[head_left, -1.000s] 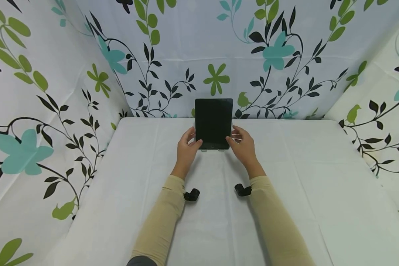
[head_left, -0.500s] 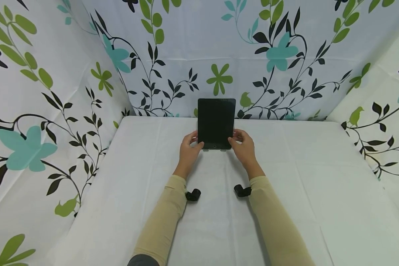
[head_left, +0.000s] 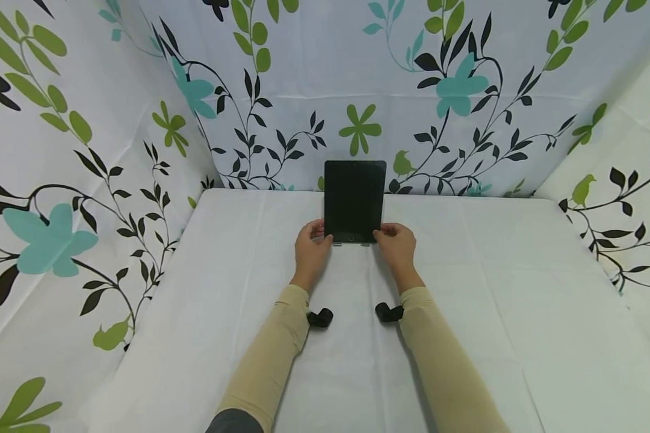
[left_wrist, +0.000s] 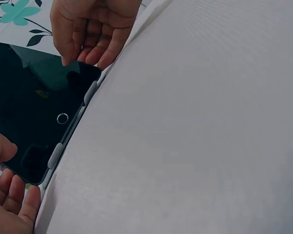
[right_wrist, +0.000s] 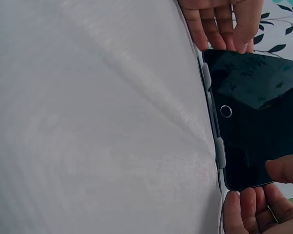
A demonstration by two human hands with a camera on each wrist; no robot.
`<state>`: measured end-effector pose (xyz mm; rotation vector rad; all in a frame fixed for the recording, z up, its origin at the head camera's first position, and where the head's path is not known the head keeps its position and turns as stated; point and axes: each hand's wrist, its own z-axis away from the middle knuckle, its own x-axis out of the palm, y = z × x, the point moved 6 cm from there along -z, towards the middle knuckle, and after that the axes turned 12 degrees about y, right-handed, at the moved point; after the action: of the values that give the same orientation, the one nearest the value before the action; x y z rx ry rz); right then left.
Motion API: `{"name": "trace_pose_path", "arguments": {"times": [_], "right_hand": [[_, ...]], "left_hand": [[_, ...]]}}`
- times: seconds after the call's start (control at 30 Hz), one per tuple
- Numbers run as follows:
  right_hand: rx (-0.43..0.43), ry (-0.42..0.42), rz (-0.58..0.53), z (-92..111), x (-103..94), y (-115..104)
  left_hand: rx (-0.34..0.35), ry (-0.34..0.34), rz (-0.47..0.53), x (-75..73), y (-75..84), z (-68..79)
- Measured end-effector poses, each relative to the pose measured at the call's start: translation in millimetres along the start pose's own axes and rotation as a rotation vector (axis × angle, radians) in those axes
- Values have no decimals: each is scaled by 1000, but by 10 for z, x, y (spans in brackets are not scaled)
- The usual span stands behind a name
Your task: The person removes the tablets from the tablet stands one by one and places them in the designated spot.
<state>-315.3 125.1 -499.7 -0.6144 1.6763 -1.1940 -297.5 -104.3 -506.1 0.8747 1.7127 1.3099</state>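
A black tablet (head_left: 354,198) stands nearly upright at the far side of the table, its screen dark and a ringed home button (left_wrist: 62,118) near its lower edge. Two small grey lugs (right_wrist: 220,153) of a stand hold that edge; the rest of the stand is hidden behind the tablet. My left hand (head_left: 310,255) grips the lower left corner, thumb on the front and fingers at the side. At the lower right corner, my right hand (head_left: 396,248) pinches the tablet likewise. Both hands also show in each wrist view.
A white cloth covers the table (head_left: 466,313). Behind the tablet hangs a patterned curtain (head_left: 303,54) with leaves and flowers, and similar cloth runs along both sides. A black wrist camera (head_left: 321,318) juts from the left sleeve, another (head_left: 389,313) from the right.
Both hands have slid slightly down the tablet's sides toward its lower corners, and the forearms have come a little closer together. The head view has shifted slightly; the tablet still stands in place.
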Motion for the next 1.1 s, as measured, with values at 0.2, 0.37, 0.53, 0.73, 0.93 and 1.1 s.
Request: {"name": "trace_pose_path", "arguments": {"times": [0.2, 0.37, 0.53, 0.73, 0.93, 1.1], "right_hand": [[-25, 26, 0, 2, 43, -10], [-37, 55, 36, 19, 78, 5], [-45, 59, -6, 50, 84, 22], [-65, 41, -9, 96, 73, 2], [-72, 47, -64, 154, 31, -52], [-73, 59, -172, 180, -24, -139]], "left_hand": [[14, 4, 24, 32, 20, -1], [34, -33, 29, 47, 15, 10], [52, -67, 44, 33, -27, -1], [49, -103, 107, -24, -32, -15], [71, -144, 136, -87, 14, -50], [115, -174, 159, -156, 121, -101]]}}
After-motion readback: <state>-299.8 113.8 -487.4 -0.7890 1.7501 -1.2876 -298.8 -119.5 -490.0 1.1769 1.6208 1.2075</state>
